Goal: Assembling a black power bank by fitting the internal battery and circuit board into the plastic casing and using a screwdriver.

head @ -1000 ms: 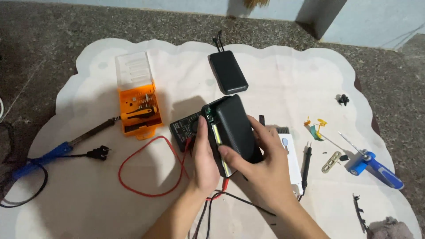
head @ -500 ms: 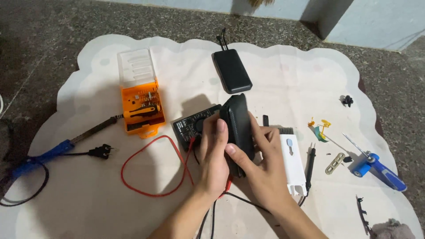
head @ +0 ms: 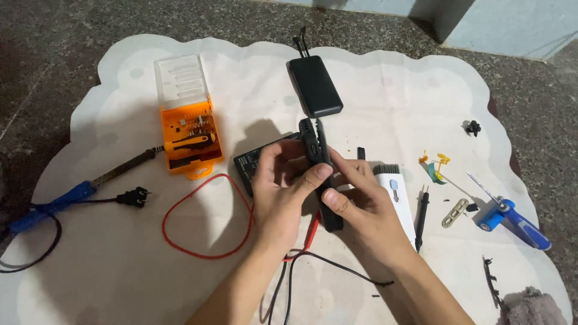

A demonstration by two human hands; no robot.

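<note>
Both my hands hold a black slab-shaped device (head: 318,161) turned on its narrow edge, above the middle of a white cloth (head: 385,90). My left hand (head: 278,194) grips its left face with the thumb across the edge. My right hand (head: 360,204) clasps its lower right side. A dark circuit board (head: 247,162) lies partly hidden under my left hand. A second black slab device (head: 315,85) with a short cord lies flat farther back.
An orange screwdriver-bit case (head: 188,123) with its clear lid open sits at left. A blue-handled soldering iron (head: 72,194) with plug lies far left, beside a red wire loop (head: 201,216). At right: a white trimmer-like device (head: 394,189), a black probe (head: 420,219), a blue tool (head: 512,216).
My hands have turned the black device from showing its broad face to standing on its narrow edge. The camera view has shifted slightly.
</note>
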